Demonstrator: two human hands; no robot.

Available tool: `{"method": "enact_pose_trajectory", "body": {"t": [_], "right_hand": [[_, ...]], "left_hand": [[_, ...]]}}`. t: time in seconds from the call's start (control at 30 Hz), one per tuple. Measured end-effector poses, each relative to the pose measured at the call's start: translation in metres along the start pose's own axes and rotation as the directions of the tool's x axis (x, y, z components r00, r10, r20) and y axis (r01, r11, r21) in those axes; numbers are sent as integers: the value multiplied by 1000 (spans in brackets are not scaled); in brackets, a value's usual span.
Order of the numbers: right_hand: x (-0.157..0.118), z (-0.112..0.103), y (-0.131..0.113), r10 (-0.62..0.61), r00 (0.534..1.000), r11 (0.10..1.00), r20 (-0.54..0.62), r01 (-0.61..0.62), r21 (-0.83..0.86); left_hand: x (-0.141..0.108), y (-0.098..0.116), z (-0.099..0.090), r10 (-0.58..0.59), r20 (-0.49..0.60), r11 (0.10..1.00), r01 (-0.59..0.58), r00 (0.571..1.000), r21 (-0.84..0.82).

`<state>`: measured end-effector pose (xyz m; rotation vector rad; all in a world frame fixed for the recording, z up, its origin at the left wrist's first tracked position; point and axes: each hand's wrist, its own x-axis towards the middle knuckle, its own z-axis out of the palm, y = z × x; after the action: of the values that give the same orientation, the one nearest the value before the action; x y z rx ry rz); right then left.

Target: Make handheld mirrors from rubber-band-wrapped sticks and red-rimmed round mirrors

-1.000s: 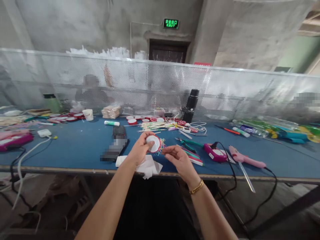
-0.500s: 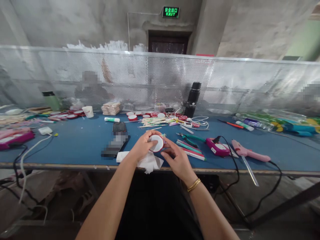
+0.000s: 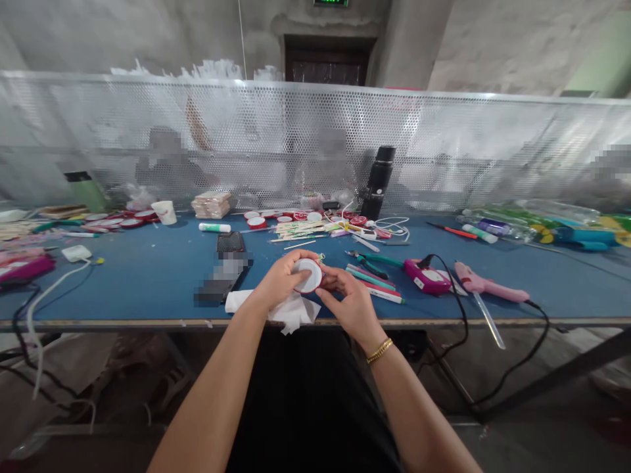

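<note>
A round white disc with a red rim [image 3: 309,278] is held over the front part of the table, its white face toward me. My left hand [image 3: 280,281] is closed on its left side, thumb lying across the white face. At the right edge my right hand [image 3: 349,299] has its fingers bent against the rim, thumb tip close to the lower edge. A small pale green and purple bit shows at the disc's upper right, too small to name. Under the hands lies a crumpled white tissue [image 3: 294,313].
Left of the hands lies a dark phone-like object [image 3: 224,279]. To the right are pliers [image 3: 377,263], several pens [image 3: 379,288], a magenta box [image 3: 426,276] and a pink glue gun [image 3: 486,284] with a cord. Behind stand wooden sticks [image 3: 300,230], a black bottle [image 3: 380,184] and a perforated screen [image 3: 434,144].
The view has tipped down a little, so the table sits higher in the picture. The disc has turned slightly, and my right fingers have shifted along its right edge.
</note>
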<state>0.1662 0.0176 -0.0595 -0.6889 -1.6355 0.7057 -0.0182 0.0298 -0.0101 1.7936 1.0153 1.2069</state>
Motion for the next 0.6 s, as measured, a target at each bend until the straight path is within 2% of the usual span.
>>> {"method": "enact_pose_trajectory", "body": {"t": [0.17,0.6], "right_hand": [[0,1,0,-3,1000,1000,6,3,21],[0,6,-1,-8,1000,993,-26,5,-117]], "left_hand": [[-1,3,0,16,26,1000,-16,1000,14],[2,2,2,39,-35,994,-35,999,101]]}}
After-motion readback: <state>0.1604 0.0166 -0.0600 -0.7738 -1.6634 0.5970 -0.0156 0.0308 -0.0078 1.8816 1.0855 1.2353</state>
